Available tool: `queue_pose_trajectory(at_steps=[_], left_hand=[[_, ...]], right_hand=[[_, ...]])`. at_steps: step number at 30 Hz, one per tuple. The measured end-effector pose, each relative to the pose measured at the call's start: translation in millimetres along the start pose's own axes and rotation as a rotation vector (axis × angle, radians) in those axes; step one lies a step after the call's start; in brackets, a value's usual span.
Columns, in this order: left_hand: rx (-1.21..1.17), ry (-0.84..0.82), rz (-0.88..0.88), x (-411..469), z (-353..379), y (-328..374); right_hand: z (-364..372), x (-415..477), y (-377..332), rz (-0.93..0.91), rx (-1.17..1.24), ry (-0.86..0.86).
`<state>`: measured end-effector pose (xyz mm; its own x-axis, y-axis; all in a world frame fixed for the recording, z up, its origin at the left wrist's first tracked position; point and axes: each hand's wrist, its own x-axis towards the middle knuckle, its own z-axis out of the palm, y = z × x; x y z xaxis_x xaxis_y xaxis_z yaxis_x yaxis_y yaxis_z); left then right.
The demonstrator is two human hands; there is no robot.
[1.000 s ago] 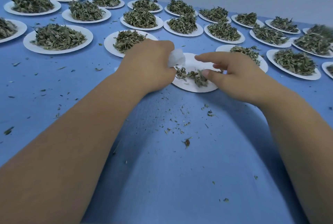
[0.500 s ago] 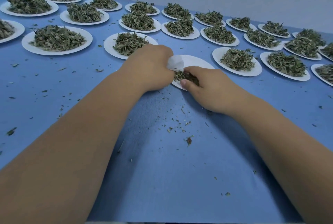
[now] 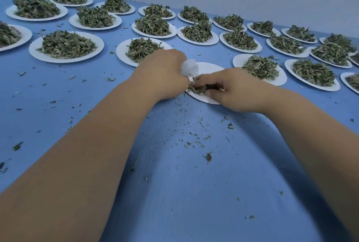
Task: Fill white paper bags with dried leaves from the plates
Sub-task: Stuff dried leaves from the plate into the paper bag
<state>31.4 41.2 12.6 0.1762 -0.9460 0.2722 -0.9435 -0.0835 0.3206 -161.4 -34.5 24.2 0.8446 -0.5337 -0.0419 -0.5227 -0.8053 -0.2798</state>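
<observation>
A nearly bare white plate [image 3: 209,68] lies on the blue table in front of me. My left hand [image 3: 161,74] grips a small white paper bag [image 3: 189,67] at the plate's left edge; only the bag's top shows past my fingers. My right hand [image 3: 235,90] rests on the plate with its fingers curled round a small clump of dried leaves [image 3: 197,89], pressed up against my left hand at the bag. The bag's mouth is hidden.
Several white plates heaped with dried green leaves stand in rows across the far half of the table, the nearest ones at left [image 3: 143,50] and right [image 3: 260,67]. Leaf crumbs [image 3: 207,157] are scattered over the blue cloth. A pale wall runs behind.
My right hand reached over the plate, closed on the remaining leaves and drew them left against the bag. My left hand kept holding the bag in place.
</observation>
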Motion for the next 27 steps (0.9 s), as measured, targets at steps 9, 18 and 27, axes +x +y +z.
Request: queue_pose_trajectory(at_steps=[9,18,27], left_hand=[[-0.009,-0.001,-0.020,3,1,-1],[0.024,0.012,-0.014,1,1,2],[0.192,-0.006,-0.138,-8,-4,-7]], right_hand=[[14,-4,-4,-0.124,-0.012,0.013],[21,-13,-9,0.052,-0.292,0.429],[26,12,-20,0.228,-0.252,0.223]])
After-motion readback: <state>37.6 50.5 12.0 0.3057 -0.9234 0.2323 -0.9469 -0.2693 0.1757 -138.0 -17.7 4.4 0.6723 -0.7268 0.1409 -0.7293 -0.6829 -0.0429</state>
